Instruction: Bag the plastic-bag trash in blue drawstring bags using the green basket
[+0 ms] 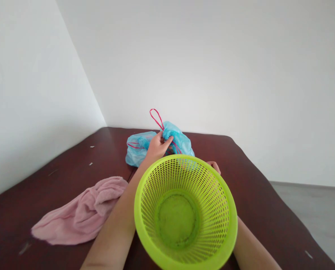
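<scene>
My left hand reaches past a lime-green plastic basket and grips the gathered top of a blue plastic bag with red drawstrings at the far side of the table. The basket is tilted toward me, open and with nothing inside. My right hand is mostly hidden behind the basket's far rim; only a knuckle shows, and it seems to hold the basket up.
A crumpled pink towel lies on the dark brown table to the left of my arm. White walls meet in a corner behind the table. Grey floor shows at the right.
</scene>
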Demonstrator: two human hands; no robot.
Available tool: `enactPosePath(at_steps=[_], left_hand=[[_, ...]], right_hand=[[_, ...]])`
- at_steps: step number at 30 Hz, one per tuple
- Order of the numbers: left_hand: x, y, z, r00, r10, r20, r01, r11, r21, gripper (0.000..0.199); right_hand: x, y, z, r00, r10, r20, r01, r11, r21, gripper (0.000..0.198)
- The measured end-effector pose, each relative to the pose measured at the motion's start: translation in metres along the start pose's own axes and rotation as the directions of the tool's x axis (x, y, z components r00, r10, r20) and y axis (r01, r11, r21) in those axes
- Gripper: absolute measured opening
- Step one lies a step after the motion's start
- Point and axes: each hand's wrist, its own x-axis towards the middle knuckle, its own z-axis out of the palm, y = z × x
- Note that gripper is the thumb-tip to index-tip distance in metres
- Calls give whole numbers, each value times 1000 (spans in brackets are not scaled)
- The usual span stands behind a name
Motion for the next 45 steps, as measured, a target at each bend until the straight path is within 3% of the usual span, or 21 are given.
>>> enactPosePath(at_steps=[4,7,11,14,17,21,27,29,34,38,43,45], left_hand=[[0,9,-3,998,-18,62,13,996,90,41],[-2,21,-9,994,41,101,-63,973,222,34],[0,29,-19,982,176,65,-185,849,494,24],[3,26,-19,970,226,87,-235,786,572,15],[4,21,-14,956,274,101,-282,776,564,25],[2,19,-7,952,278,126,-304,827,472,39],[0,22,0,938,222,268,-305,893,330,29],[0,22,4,933,234,273,-317,893,319,24],[1,17,12,911,289,293,-377,873,309,14],[0,12,15,903,325,279,-399,877,269,11],[-1,14,16,928,312,201,-356,904,237,7],[-1,15,16,929,297,222,-346,911,226,13]], right_hand=[[15,30,-1,987,-14,-160,16,1000,13,36],[37,26,-3,975,-59,-216,69,997,36,38],[73,-16,5,966,-242,-86,248,966,70,43],[93,-47,22,936,-344,73,340,938,64,38],[105,-52,41,919,-357,170,341,933,117,36],[111,-32,56,924,-299,237,254,946,202,33],[111,-9,56,884,-312,348,262,947,183,31],[110,-1,57,886,-305,350,254,950,184,31],[111,22,67,939,-206,275,163,971,173,43],[111,27,70,939,-175,295,131,978,164,51],[107,20,67,908,-235,347,213,972,102,36],[105,17,67,902,-279,329,265,960,88,28]])
